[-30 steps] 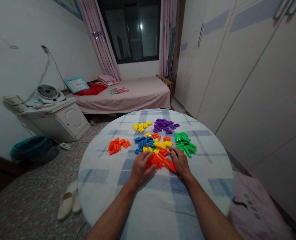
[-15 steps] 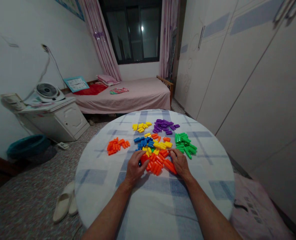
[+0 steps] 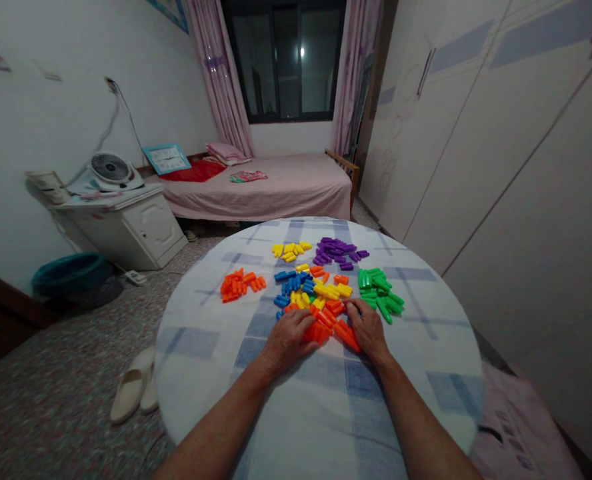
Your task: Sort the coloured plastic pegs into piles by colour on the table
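Note:
Small plastic tube-shaped pieces lie in colour groups on a round table (image 3: pixel 296 413) with a checked cloth. My left hand (image 3: pixel 289 337) curls over the near side of the orange pieces (image 3: pixel 322 327), its thumb and fingers closed around some of them. At the right edge of that heap, my right hand (image 3: pixel 367 327) rests with fingers slightly bent and apart, touching the long orange pieces (image 3: pixel 347 335). Just beyond the hands, blue pieces (image 3: pixel 293 283) and yellow pieces (image 3: pixel 332 291) are mixed with a few orange ones. What lies under my left palm is hidden.
Separate piles surround the middle heap: orange (image 3: pixel 239 285) left, yellow (image 3: pixel 291 251) and purple (image 3: pixel 335 251) at the back, green (image 3: pixel 379 292) right. A bed (image 3: pixel 276 193) stands beyond the table, a wardrobe (image 3: pixel 501 167) right, a cabinet with a fan (image 3: pixel 111 170) left. Slippers (image 3: pixel 132 390) lie on the floor.
My left hand has moved right onto the orange pieces and its fingers have closed over them. My right hand stays by the heap's right edge. The camera view has shifted slightly left.

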The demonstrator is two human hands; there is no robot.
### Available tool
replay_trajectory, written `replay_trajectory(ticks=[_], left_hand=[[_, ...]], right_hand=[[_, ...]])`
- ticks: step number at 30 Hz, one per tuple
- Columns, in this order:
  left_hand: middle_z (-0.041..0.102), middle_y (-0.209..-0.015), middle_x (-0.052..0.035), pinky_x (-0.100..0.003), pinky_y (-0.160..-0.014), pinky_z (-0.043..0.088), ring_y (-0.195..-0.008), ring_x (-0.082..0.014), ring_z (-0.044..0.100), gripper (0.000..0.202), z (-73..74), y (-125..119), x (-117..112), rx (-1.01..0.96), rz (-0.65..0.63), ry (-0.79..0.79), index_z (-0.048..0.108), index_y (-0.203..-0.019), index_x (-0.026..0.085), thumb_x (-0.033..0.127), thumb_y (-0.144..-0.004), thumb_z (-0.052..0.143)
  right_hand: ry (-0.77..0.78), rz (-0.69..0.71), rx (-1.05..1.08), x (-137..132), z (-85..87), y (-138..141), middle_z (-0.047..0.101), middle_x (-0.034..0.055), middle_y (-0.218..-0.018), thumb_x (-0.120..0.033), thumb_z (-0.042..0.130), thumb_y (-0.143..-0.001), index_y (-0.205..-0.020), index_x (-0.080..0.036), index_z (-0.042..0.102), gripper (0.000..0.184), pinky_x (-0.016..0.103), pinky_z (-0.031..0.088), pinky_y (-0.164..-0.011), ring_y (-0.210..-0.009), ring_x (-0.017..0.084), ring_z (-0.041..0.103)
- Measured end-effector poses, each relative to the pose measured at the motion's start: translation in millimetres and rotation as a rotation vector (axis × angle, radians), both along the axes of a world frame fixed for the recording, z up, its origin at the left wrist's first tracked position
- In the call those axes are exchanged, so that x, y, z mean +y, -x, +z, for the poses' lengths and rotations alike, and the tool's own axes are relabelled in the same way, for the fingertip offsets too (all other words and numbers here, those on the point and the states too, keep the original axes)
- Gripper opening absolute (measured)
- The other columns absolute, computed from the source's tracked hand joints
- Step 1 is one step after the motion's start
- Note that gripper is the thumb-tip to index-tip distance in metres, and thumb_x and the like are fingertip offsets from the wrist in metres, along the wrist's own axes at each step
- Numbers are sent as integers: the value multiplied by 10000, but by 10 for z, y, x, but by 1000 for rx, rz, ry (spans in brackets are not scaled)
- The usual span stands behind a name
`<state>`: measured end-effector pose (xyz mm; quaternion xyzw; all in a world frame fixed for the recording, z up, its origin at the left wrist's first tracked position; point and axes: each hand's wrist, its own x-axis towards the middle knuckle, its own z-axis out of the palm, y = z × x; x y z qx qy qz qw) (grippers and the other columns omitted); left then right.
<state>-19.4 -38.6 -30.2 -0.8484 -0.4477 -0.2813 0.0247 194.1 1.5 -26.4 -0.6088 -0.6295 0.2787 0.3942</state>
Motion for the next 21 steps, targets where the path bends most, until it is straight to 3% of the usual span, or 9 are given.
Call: replay_trajectory(ticks=[5,10,13,16,19,21], left_hand=[[642,-1047,-86,-309,-855,527,-984,-169,602,347,-19,-2,7,-44,-40,4,597,-1034,179,425,-791,626],[649,-951,-69,-273,-848,511,-927,-137,598,162,98,12,-37,-235,2,22,601,-925,176,309,-843,557],[634,-914,-44,-248,-830,507,-901,-118,592,155,169,150,1,-448,178,-30,584,-921,177,307,-843,555],[616,-901,-28,-251,-822,500,-857,-112,582,174,187,431,105,-614,479,-132,583,-926,175,317,-828,570],[614,-935,-43,-299,-872,488,-893,-140,572,193,150,749,220,-648,726,-186,589,-947,167,299,-807,572],[614,-968,-67,-341,-906,477,-944,-170,563,197,118,891,276,-613,819,-158,595,-954,155,276,-804,554]], right_hand=[[12,3,2,6,8,0,654,65,-1065,-461,329,-844,-989,-162,648,461,291,420,-930,-991,158,585],[27,-9,-2,1,33,6,655,58,-1052,-472,330,-832,-977,-169,647,462,289,423,-930,-973,148,591],[37,-17,-7,2,47,9,656,57,-1048,-472,342,-822,-978,-167,647,459,292,427,-925,-974,151,593],[27,-19,-11,6,47,10,658,62,-1040,-472,339,-820,-970,-162,651,464,302,429,-922,-973,158,595],[10,-13,0,7,36,7,660,67,-1045,-474,341,-822,-971,-163,655,466,308,429,-928,-968,160,594],[4,-12,8,6,28,4,661,69,-1048,-476,349,-822,-970,-163,657,464,307,428,-932,-963,159,593]])
